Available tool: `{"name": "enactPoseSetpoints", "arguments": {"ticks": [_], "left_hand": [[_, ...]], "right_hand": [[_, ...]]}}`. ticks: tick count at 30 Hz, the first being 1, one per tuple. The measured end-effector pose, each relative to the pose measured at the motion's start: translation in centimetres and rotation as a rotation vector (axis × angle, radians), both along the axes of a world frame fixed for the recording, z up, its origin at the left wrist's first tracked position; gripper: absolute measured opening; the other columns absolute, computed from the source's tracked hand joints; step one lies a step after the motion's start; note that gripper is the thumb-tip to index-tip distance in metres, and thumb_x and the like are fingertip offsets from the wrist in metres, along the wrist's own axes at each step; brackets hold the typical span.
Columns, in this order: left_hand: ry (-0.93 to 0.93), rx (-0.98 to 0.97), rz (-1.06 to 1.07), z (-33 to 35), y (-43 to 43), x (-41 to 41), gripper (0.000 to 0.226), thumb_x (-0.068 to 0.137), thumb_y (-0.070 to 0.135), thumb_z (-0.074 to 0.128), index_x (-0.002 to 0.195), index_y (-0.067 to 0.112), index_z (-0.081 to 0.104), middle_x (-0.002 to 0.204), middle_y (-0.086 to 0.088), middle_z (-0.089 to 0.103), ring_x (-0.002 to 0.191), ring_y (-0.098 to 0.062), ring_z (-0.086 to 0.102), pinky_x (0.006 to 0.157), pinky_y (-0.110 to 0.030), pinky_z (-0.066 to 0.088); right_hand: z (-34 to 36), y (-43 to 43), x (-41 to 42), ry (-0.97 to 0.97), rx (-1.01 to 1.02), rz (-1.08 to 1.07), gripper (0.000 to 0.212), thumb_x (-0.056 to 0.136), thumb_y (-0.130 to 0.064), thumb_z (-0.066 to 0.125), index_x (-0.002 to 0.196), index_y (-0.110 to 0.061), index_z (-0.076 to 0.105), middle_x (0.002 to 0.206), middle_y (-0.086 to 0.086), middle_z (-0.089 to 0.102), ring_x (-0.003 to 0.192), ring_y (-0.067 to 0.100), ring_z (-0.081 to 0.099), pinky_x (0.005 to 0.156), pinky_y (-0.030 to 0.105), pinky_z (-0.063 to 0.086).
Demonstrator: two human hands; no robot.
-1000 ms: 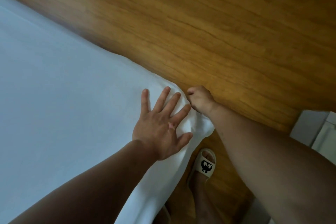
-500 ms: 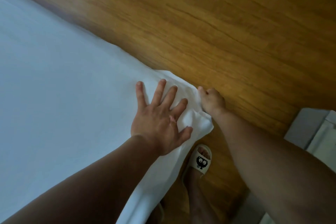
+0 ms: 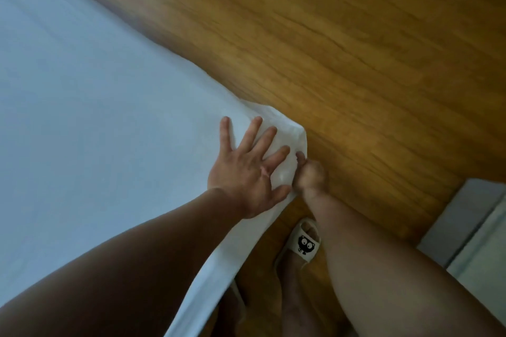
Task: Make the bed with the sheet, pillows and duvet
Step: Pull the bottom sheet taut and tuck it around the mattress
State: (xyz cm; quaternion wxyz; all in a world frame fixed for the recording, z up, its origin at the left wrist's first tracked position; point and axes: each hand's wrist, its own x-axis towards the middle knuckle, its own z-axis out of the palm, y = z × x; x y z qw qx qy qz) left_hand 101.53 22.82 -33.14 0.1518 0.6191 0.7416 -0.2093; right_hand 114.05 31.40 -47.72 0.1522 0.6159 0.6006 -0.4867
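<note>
Nearest, at 6 o'clock, a cream slipper (image 3: 304, 241) printed with a black cartoon face. Just beyond, the left hand (image 3: 246, 172) lies flat, fingers spread, on the rounded corner of the smooth white fabric sheet (image 3: 95, 104). The blurred right hand (image 3: 310, 176) curls against its hanging fold, grip unclear. Glossy grained wooden floor (image 3: 383, 63) fills 1 o'clock.

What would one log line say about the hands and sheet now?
step: sheet corner | left hand: flat on sheet, fingers spread | right hand: pinches sheet edge
</note>
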Motion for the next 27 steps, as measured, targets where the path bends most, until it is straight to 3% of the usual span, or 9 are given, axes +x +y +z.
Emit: {"name": "enactPoseSetpoints", "arguments": {"ticks": [4, 8, 12, 16, 20, 22, 24, 27], "left_hand": [[-0.083, -0.166, 0.024, 2.6, 0.8, -0.8, 0.081, 0.084, 0.082, 0.004, 0.155, 0.043, 0.007, 0.167, -0.002, -0.005, 0.150, -0.029, -0.023, 0.107, -0.072, -0.012], [-0.218, -0.255, 0.111, 6.3, 2.0, -1.3, 0.078, 0.091, 0.075, 0.023, 0.157, 0.039, 0.003, 0.167, -0.001, -0.006, 0.151, -0.028, -0.019, 0.116, -0.066, -0.001], [-0.472, -0.145, 0.444, 11.5, 1.9, -1.3, 0.073, 0.095, 0.065, 0.040, 0.156, 0.030, 0.022, 0.165, -0.002, 0.016, 0.152, -0.025, 0.010, 0.120, -0.047, 0.023], [-0.712, -0.061, 0.895, 16.3, 0.1, -2.9, 0.059, 0.093, 0.061, 0.051, 0.140, 0.026, 0.051, 0.139, -0.001, 0.058, 0.126, -0.021, 0.054, 0.104, -0.033, 0.043], [-0.789, 0.033, 1.196, 19.3, -2.9, -4.4, 0.039, 0.092, 0.054, 0.059, 0.119, 0.026, 0.066, 0.106, 0.005, 0.070, 0.106, -0.017, 0.064, 0.092, -0.028, 0.046], [-0.826, 0.052, 1.378, 19.8, -4.1, -5.2, 0.025, 0.092, 0.049, 0.063, 0.103, 0.027, 0.068, 0.090, 0.009, 0.071, 0.097, -0.019, 0.068, 0.087, -0.029, 0.049], [-0.858, -0.008, 1.541, 20.1, -4.2, -6.3, 0.023, 0.092, 0.047, 0.065, 0.098, 0.025, 0.069, 0.089, 0.004, 0.074, 0.091, -0.020, 0.071, 0.088, -0.033, 0.053], [-0.832, -0.084, 1.636, 20.6, -3.1, -9.8, 0.032, 0.092, 0.049, 0.062, 0.106, 0.021, 0.069, 0.106, -0.003, 0.073, 0.098, -0.021, 0.069, 0.090, -0.032, 0.053]], "right_hand": [[7.3, 2.1, 4.8, -0.184, -0.073, 0.340, 0.058, 0.097, -0.063, 0.036, 0.116, -0.012, 0.054, 0.102, 0.007, 0.064, 0.088, 0.026, 0.062, 0.065, 0.033, 0.045], [17.4, 4.6, 7.8, -0.103, -0.014, 0.561, 0.058, 0.097, -0.062, 0.041, 0.133, -0.017, 0.050, 0.126, 0.006, 0.060, 0.111, 0.025, 0.059, 0.085, 0.037, 0.051], [27.3, 8.9, 7.1, -0.058, 0.031, 0.661, 0.053, 0.097, -0.057, 0.048, 0.133, -0.019, 0.054, 0.128, 0.003, 0.062, 0.115, 0.022, 0.059, 0.091, 0.035, 0.051], [36.3, 14.1, 4.3, -0.068, 0.110, 0.781, 0.054, 0.097, -0.056, 0.050, 0.134, -0.017, 0.055, 0.133, 0.003, 0.060, 0.120, 0.023, 0.057, 0.090, 0.032, 0.046], [42.9, 19.4, -1.2, -0.019, 0.190, 0.868, 0.044, 0.095, -0.054, 0.055, 0.126, -0.023, 0.059, 0.123, -0.004, 0.063, 0.114, 0.016, 0.058, 0.085, 0.029, 0.045], [44.9, 22.0, -4.5, 0.043, 0.127, 0.814, 0.034, 0.095, -0.051, 0.057, 0.120, -0.028, 0.060, 0.114, -0.011, 0.064, 0.106, 0.009, 0.060, 0.082, 0.027, 0.048], [46.0, 24.7, -7.8, 0.044, 0.056, 0.782, 0.025, 0.096, -0.046, 0.059, 0.115, -0.030, 0.061, 0.109, -0.013, 0.065, 0.102, 0.006, 0.062, 0.083, 0.025, 0.049], [46.2, 28.9, -12.9, 0.023, 0.090, 0.761, 0.018, 0.095, -0.035, 0.063, 0.107, -0.022, 0.064, 0.099, -0.009, 0.068, 0.100, 0.013, 0.065, 0.075, 0.020, 0.043]]}}
